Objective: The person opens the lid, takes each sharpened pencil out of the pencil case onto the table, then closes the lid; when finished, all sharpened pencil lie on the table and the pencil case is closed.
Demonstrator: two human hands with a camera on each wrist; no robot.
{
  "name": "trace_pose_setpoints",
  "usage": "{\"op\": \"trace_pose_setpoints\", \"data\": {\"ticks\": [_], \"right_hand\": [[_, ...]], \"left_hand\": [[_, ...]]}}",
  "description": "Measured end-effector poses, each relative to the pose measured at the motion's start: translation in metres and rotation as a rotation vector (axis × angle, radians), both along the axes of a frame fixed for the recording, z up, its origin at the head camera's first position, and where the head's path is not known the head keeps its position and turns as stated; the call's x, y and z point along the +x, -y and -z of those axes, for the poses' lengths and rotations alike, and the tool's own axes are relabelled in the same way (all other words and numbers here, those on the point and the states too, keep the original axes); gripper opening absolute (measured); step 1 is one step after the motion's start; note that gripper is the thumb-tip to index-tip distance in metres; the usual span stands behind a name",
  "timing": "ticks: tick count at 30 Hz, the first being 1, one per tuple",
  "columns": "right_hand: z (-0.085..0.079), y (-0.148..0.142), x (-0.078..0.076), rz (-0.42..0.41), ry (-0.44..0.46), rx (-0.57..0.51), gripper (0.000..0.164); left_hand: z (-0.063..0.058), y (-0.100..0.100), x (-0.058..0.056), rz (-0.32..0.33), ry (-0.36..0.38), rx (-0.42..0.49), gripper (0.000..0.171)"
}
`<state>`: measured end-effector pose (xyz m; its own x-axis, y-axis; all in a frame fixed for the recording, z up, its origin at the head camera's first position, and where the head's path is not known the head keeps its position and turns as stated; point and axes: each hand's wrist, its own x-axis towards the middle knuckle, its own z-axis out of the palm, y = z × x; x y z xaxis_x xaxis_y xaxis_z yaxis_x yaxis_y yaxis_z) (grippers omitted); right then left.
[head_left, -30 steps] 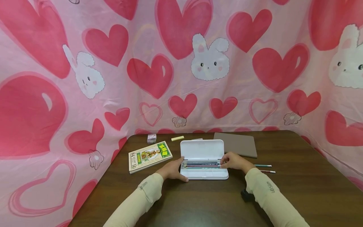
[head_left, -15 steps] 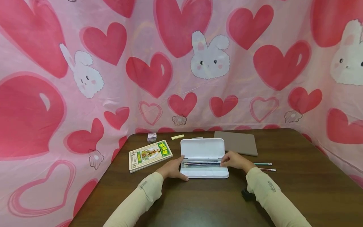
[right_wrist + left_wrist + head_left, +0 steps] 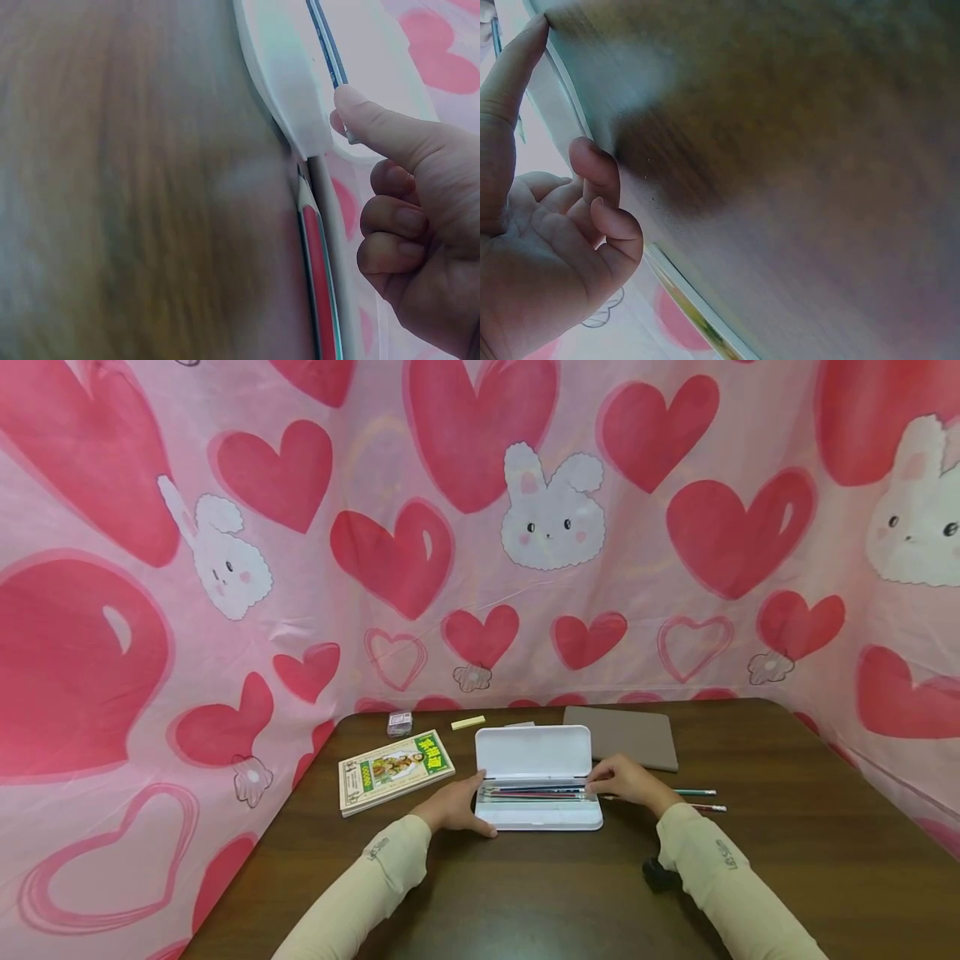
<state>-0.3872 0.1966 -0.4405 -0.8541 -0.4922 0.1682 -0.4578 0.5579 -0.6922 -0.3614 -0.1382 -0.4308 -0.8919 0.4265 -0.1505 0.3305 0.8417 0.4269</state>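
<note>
L hand (image 3: 453, 806) is resting against the L end of the white case (image 3: 540, 821), thumb out at the front corner, fingers relaxed; I'm tagging it released. R hand (image 3: 628, 780) is pinching a blue pencil (image 3: 328, 45) near its end, btwn thumb & index, over the case's R side; other fingers are sitting curled. Case is standing on the table (image 3: 517, 893), lid (image 3: 534, 752) up, w/ more pencils (image 3: 528, 796) lying inside. I'm seeing a green pencil (image 3: 699, 792) and red pencil (image 3: 321, 285) lying R of it, partly hidden by the R arm (image 3: 727, 868). Book (image 3: 397, 772) is lying L; grey pad (image 3: 633, 739) is lying behind, R; small box (image 3: 400, 723) is sitting back L.
</note>
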Motion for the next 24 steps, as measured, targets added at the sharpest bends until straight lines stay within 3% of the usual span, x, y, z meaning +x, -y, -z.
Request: {"op": "trace_pose_setpoints", "data": {"ticks": [15,24], "right_hand": [[-0.005,-0.04,0.008,0.049,-0.05,0.024,0.015],[-0.003,-0.076,0.021,0.143,-0.037,0.055,0.019]], "left_hand": [[0.0,0.002,-0.001,-0.011,0.016,0.008,0.109],[0.001,0.002,-0.001,-0.008,0.023,0.02,0.108]]}}
